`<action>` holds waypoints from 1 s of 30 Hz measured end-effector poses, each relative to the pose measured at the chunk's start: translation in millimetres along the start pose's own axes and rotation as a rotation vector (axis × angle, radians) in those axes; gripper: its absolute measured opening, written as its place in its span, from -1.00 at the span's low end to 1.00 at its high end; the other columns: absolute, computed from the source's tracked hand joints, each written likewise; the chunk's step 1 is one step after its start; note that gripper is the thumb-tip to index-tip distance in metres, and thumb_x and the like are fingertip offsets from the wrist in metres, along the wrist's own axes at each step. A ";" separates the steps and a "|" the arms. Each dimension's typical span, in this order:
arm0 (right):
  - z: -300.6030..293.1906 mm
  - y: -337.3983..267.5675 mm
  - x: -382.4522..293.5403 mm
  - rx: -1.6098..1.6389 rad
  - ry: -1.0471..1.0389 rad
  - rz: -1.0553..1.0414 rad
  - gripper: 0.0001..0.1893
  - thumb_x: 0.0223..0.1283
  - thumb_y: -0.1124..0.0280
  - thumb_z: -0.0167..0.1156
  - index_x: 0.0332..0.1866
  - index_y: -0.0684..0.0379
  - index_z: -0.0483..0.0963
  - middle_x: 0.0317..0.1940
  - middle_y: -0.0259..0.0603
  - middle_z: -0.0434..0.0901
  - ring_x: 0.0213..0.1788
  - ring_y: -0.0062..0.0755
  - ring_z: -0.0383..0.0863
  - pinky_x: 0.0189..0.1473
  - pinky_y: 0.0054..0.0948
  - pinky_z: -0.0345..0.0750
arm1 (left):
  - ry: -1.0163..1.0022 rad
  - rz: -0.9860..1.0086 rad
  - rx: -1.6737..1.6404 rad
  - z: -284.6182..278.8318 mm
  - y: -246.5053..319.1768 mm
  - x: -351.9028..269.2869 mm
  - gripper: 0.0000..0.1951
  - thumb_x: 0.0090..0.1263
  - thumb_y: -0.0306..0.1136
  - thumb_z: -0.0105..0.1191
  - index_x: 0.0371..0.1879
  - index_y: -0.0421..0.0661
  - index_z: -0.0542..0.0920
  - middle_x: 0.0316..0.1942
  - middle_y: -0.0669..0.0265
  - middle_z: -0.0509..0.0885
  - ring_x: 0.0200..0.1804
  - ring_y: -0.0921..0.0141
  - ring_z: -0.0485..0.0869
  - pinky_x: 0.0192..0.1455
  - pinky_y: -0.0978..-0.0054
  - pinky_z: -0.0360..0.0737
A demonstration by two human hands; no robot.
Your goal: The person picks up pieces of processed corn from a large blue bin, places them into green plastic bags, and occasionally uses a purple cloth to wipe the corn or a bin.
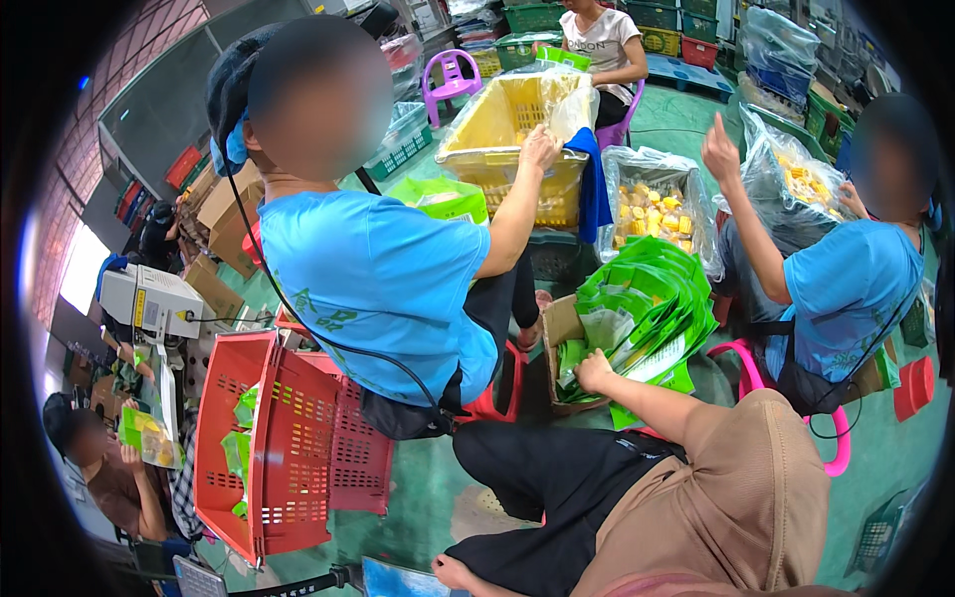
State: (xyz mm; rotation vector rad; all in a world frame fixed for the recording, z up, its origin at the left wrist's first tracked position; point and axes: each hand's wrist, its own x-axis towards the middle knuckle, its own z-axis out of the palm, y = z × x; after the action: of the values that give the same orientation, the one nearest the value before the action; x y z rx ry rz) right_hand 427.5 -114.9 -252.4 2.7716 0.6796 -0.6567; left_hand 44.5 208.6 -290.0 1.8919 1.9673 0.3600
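My right hand point(595, 372) reaches into an open cardboard box point(561, 351) and touches a thick, fanned stack of green printed plastic bags point(645, 306). The stack leans out over the box's far side. My fingertips are sunk among the bags, so their grip is hidden. My left hand point(452, 572) lies low by my black-trousered knee, partly cut off at the bottom edge. Beside it is a flat blue and white surface point(399, 578). Whether that hand holds anything is unclear.
A co-worker point(373, 276) in blue reaches over a lined yellow crate point(522, 183). Corn pieces point(656, 213) fill a lined crate. Another blue-shirted co-worker point(850, 291) sits on a pink chair point(839, 440). Red perforated baskets point(298, 440) with green packs stand on the floor.
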 end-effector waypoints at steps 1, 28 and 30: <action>1.4 -0.3 1.2 0.004 -0.002 -0.002 -0.73 0.08 0.29 0.06 -0.12 -0.04 0.59 -0.14 -0.23 0.64 0.02 -0.24 0.55 0.21 -0.11 0.21 | 0.005 0.000 -0.009 -1.2 1.5 -1.6 -0.61 0.18 -0.06 -0.12 -0.22 -0.03 0.67 -0.25 0.06 0.67 -0.21 0.01 0.61 -0.16 0.08 0.50; 10.2 -4.0 12.2 0.436 0.266 -0.052 -0.84 -0.06 0.42 0.05 -0.43 0.15 0.58 -0.41 -0.03 0.64 -0.26 -0.11 0.65 -0.02 -0.14 0.43 | 0.035 -0.013 0.235 -10.8 18.4 -8.0 -0.64 0.13 -0.09 -0.07 -0.25 0.01 0.70 -0.24 0.09 0.69 -0.15 0.08 0.64 -0.07 0.14 0.53; 8.2 9.8 2.7 0.493 0.290 -0.032 -0.84 -0.06 0.44 0.05 -0.47 0.21 0.58 -0.42 0.01 0.63 -0.27 -0.05 0.65 -0.15 -0.13 0.51 | -0.005 0.047 0.259 0.3 28.1 -9.4 -0.63 0.13 -0.07 -0.07 -0.22 0.04 0.70 -0.21 0.09 0.68 -0.14 0.09 0.63 -0.05 0.16 0.53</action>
State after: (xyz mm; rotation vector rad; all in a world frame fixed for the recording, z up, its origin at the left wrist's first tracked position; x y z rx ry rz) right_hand 431.3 -124.9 -259.9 3.3653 0.6944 -0.4820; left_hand 70.0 200.8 -277.0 2.0956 2.0517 0.1157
